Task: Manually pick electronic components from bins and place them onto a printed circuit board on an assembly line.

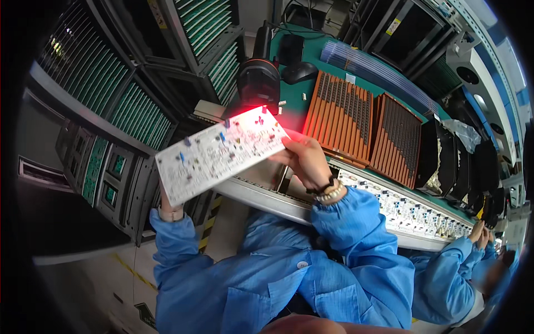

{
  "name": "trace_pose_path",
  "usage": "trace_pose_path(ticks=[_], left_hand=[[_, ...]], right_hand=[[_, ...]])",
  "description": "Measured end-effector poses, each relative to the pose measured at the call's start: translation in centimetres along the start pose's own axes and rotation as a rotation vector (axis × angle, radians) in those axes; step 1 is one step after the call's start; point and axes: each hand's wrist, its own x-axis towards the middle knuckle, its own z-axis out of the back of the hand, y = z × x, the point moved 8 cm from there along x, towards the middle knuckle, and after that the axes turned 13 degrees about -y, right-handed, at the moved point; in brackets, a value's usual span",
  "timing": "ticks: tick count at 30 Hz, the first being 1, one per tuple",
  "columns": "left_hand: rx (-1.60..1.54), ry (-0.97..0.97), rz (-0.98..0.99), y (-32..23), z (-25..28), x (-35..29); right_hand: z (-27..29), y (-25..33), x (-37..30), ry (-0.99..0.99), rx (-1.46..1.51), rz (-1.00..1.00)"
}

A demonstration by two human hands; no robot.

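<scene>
A white circuit board (217, 158) with small blue and dark components is held up at a tilt in front of me. My right hand (308, 161) grips its right end, thumb on top. My left hand (164, 204) is at the board's lower left end, mostly hidden behind it, with its fingers out of sight. A black handheld barcode scanner (259, 83) stands just beyond the board. Its red light falls on the board's far right corner.
Brown racks (339, 114) of dark parts stand on the green bench mat (308, 34). A mouse (299, 73) lies beside the scanner. More white boards (411, 211) line the rail to the right. Tall board magazines (206, 28) crowd the left. A co-worker (450, 281) works at far right.
</scene>
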Motion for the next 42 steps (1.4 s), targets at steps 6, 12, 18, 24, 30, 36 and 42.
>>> trace_pose_path(ticks=[6, 12, 18, 24, 30, 36, 42], left_hand=[[0.000, -0.172, -0.214, -4.1, 4.1, 0.7], [0.120, -0.373, -0.320, -5.5, 5.7, 1.0], [0.130, -0.381, -0.318, -5.8, 5.3, 1.4], [0.190, -0.290, -0.235, -4.7, 1.5, 3.4], [0.219, -0.224, -0.167, -3.1, -2.1, 6.0], [0.265, -0.147, -0.128, -2.2, -4.1, 7.9], [0.283, -0.166, -0.134, -2.0, -4.6, 8.4]], right_hand=[[-2.1, -0.5, 3.7, -0.058, 0.011, 0.066], [-3.2, -0.7, 4.2, 0.008, 0.024, 0.078], [-2.8, -0.7, 3.2, -0.058, 0.031, 0.092], [-0.2, 0.2, 1.2, -0.149, 0.061, 0.090], [1.9, 2.3, -0.3, -0.243, 0.082, 0.173], [3.3, 2.7, 0.0, -0.281, 0.123, 0.194], [3.8, 2.9, 0.4, -0.282, 0.119, 0.195]])
